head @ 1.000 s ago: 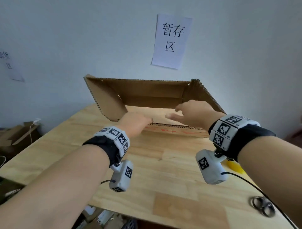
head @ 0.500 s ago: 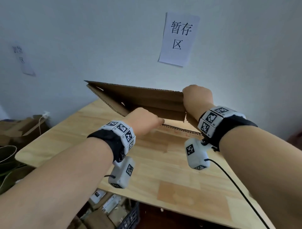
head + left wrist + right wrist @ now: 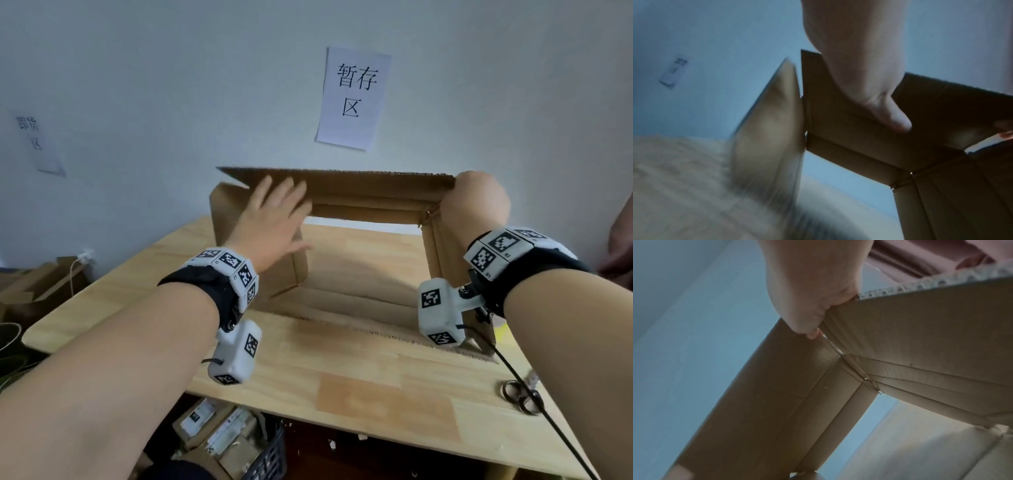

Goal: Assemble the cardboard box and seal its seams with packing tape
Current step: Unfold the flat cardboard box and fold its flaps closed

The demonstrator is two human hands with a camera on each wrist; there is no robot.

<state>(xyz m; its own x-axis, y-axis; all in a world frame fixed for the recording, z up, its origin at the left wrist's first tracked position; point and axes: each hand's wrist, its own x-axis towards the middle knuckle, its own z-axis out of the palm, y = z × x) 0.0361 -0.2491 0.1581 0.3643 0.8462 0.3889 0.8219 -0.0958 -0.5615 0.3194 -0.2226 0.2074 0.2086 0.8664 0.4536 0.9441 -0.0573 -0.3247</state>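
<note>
Cardboard box [image 3: 363, 192] stands opened into a hollow sleeve on the wooden table [image 3: 342, 383], at 12 o'clock from the person, open through to the wall behind. Left hand [image 3: 274, 219] at 10 o'clock, fingers straight and spread, palm flat against the box's upper left corner where the left flap [image 3: 222, 219] meets the top panel; holds nothing. Left wrist view is motion-blurred. Right hand [image 3: 474, 202] at 2 o'clock, fingers curled over the top right corner, gripping the cardboard edge; right wrist view shows the thumb [image 3: 807, 327] pressed on the inside. Scissors [image 3: 520, 397] lie on the table at 4 o'clock. Paper sign [image 3: 354, 97] on the wall above the box.
</note>
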